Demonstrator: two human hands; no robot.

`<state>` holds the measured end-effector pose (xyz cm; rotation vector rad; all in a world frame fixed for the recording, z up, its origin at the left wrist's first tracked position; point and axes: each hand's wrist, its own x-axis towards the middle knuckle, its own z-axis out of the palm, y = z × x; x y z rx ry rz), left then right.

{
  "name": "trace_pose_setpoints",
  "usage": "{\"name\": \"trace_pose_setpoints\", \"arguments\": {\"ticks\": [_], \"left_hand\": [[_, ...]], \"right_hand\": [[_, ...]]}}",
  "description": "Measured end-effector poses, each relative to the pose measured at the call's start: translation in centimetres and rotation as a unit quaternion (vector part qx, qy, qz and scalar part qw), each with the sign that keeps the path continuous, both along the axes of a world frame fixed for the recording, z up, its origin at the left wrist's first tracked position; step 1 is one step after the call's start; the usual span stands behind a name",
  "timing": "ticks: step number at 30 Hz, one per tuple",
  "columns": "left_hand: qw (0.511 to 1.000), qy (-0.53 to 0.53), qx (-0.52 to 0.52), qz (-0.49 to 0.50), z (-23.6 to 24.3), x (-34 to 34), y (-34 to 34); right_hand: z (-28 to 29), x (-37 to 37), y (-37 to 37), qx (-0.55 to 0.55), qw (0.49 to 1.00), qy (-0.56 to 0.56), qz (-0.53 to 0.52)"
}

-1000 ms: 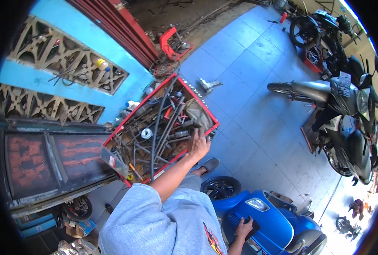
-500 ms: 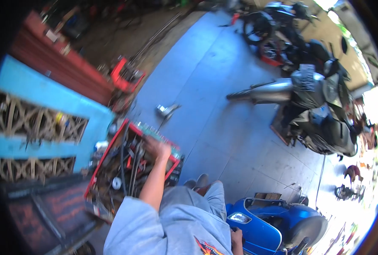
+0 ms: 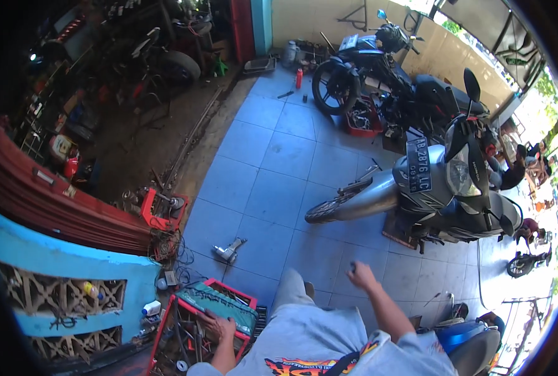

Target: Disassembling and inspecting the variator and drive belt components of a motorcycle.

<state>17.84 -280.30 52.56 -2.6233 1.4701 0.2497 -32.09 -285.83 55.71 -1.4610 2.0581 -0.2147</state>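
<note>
Left hand (image 3: pixel 217 326) lies low in the red toolbox (image 3: pixel 166 316), fingers spread and curled down over the tools inside; whether it actually grips one cannot be told, since the palm faces down and the contents beneath are hidden. A green cloth (image 3: pixel 219 302) drapes over the box rim just beyond the hand, touching or nearly touching the fingertips. Metal rods and a small round part (image 3: pixel 181 365) lie in the box to the hand's left.

Right hand (image 3: pixel 362 273) is raised clear of the box, well apart from the left hand, with the forearm reaching forward over the tiled floor (image 3: pixel 273 156). Fingers are clenched round a small dark object (image 3: pixel 353 266) that protrudes at the thumb side; its kind is too small to tell.

Ahead of the left hand, on the tiles, lies a grey power tool (image 3: pixel 229 250) on its side, apart from both hands. Further left of it stands a small red tray (image 3: pixel 161 212) with tangled wires beside it. A grey motorcycle (image 3: pixel 429 194) stands ahead and to the right of the right hand, its rear wheel pointing toward that hand. A dark motorcycle (image 3: pixel 379 75) stands further off behind it, with a red crate (image 3: pixel 362 119) between the two. A blue scooter (image 3: pixel 473 338) sits just right of the right forearm.
</note>
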Motion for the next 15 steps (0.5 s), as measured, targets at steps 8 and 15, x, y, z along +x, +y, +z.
{"name": "trace_pose_setpoints", "arguments": {"ticks": [8,15], "left_hand": [[0.988,-0.069,0.053,0.129,0.5,-2.2,-12.3],[0.939,0.224,0.231,0.120,-6.6,5.5,-33.2]], "right_hand": [[-5.6,-1.0,-28.9,-0.058,0.997,-0.041,-0.002],[-7.0,-0.2,-32.5,0.281,0.958,0.011,-0.058]]}}
